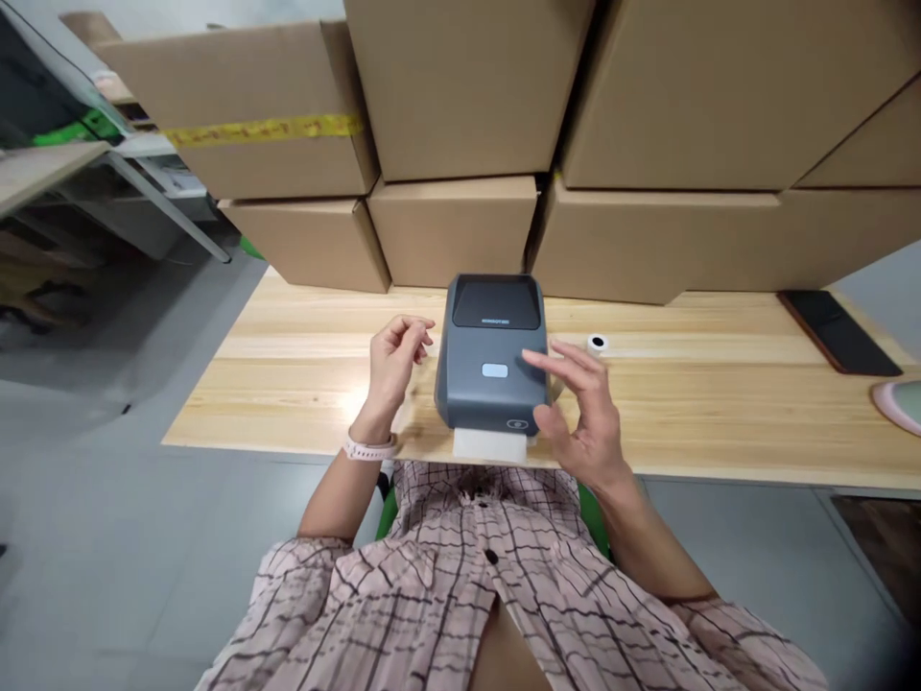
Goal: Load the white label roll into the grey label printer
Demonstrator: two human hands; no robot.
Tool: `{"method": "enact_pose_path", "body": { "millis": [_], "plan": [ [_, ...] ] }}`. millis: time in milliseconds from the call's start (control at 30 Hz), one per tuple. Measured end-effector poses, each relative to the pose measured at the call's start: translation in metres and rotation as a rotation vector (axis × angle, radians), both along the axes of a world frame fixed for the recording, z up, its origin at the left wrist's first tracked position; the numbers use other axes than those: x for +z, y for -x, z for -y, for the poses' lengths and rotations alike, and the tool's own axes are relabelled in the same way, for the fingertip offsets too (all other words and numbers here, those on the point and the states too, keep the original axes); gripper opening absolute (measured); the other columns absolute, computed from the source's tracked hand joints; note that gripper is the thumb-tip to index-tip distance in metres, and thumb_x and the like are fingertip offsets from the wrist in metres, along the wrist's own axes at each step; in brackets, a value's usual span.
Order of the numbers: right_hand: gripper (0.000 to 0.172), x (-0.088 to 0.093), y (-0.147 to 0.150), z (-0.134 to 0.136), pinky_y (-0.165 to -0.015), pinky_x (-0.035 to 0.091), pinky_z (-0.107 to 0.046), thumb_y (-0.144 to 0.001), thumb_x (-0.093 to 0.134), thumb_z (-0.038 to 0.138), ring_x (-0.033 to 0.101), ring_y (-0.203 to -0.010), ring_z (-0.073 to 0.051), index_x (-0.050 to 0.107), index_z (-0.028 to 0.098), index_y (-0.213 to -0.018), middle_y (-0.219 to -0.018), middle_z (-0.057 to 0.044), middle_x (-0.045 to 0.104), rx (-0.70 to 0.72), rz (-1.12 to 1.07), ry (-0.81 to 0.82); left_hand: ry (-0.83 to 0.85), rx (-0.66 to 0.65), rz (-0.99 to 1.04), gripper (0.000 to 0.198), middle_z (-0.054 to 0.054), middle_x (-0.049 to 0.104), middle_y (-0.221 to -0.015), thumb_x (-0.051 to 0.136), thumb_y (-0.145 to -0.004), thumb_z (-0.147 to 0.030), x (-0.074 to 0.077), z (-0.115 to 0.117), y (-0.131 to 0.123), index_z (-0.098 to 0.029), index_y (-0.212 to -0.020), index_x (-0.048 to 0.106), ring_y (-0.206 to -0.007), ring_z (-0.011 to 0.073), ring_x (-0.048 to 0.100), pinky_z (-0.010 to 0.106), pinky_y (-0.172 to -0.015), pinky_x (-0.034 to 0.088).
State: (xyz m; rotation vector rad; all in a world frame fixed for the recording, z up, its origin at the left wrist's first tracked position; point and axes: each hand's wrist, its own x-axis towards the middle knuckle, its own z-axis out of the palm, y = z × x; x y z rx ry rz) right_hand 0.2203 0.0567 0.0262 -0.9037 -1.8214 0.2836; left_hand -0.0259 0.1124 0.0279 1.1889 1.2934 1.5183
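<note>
A dark grey label printer [467, 393] stands near the front edge of the table, with a pale button on its top. White label paper [489, 444] comes out of its front. My left hand [395, 360] is beside the printer's left side, fingers loosely curled together and nothing visible in them. My right hand [582, 408] is at the printer's right side, with its fingers apart. The index fingertip is over the top of the printer; whether it touches cannot be made out. The thumb is by the front right corner.
Stacked cardboard boxes [460, 230] line the back of the wooden table [691, 384]. A small white roll [597, 343] lies right of the printer. Farther right are a black phone [838, 333] and a pink-rimmed object [899, 403], cut off by the frame. Another table [50, 173] stands at the left.
</note>
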Motion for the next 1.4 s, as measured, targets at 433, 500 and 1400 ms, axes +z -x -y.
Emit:
{"method": "enact_pose_path", "body": {
  "millis": [433,500,1400],
  "plan": [
    [0.067,-0.031,0.01,0.006,-0.12,0.037,-0.063,-0.102,0.05,0.047,0.036,-0.152,-0.031,0.025,0.027,-0.161,-0.166,-0.013,0.035,-0.061,-0.076,0.251,0.05,-0.161,-0.079,0.064,0.004,0.022,-0.172,0.043,-0.103,-0.052,-0.042,0.096,-0.034,-0.032,-0.162,0.027,-0.159,0.0264,0.02,0.042,-0.13,0.023],
    [0.066,-0.038,0.01,0.014,-0.122,0.035,-0.063,-0.103,0.046,0.048,0.035,-0.153,-0.031,0.025,0.028,-0.162,-0.166,-0.012,0.034,-0.068,-0.12,0.328,0.033,-0.164,-0.105,0.066,0.002,0.018,-0.173,0.039,-0.103,-0.055,-0.048,0.098,-0.034,-0.033,-0.163,0.023,-0.16,0.0261,0.015,0.044,-0.132,0.016],
    [0.065,0.07,-0.001,-0.136,-0.121,0.038,-0.057,-0.104,0.028,0.065,0.041,-0.15,-0.03,0.021,0.034,-0.16,-0.163,-0.007,0.04,-0.066,0.026,-0.023,-0.139,-0.151,-0.017,0.052,0.017,0.07,-0.133,0.074,-0.084,-0.047,-0.005,-0.052,-0.003,-0.018,-0.127,0.068,-0.129,0.0311,0.064,0.051,-0.112,0.046]
  ]
}}
